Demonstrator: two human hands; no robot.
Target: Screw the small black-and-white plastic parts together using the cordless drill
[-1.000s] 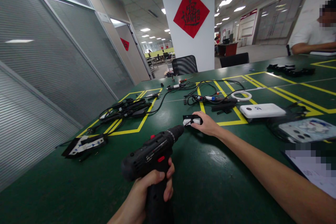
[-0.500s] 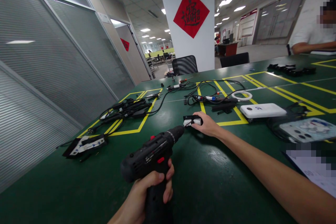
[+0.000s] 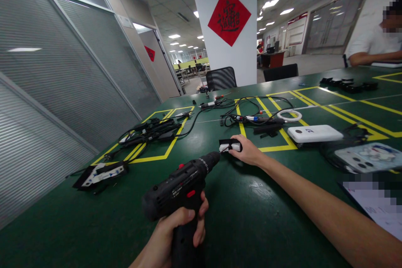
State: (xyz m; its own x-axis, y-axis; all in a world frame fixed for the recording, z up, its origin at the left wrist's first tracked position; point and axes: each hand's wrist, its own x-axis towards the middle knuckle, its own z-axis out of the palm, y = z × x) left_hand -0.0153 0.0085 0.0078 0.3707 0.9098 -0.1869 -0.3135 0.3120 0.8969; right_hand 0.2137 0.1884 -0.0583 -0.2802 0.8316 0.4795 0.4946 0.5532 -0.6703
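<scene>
My left hand (image 3: 180, 226) is wrapped round the handle of a black cordless drill (image 3: 180, 186) with red buttons. The drill points forward and to the right. Its thin bit reaches the near left part of a small black-and-white block (image 3: 224, 147) on the green table; whether it sits in a screw is too small to tell. My right hand (image 3: 245, 149) grips this block from its right side, fingers over the top and thumb on the near face. Part of the block is hidden behind those fingers.
Tangled black cables (image 3: 153, 130) lie at left, near a black-and-white part (image 3: 102, 173). Beyond my right hand are a white ring (image 3: 297, 118), a white power bank (image 3: 314, 132) and a phone (image 3: 373, 157). Paper (image 3: 373, 203) lies at right. A person (image 3: 373, 44) sits at the far right.
The drill's rear has shifted slightly left and down, with its bit still at the block. My right hand keeps its hold on the block in about the same place.
</scene>
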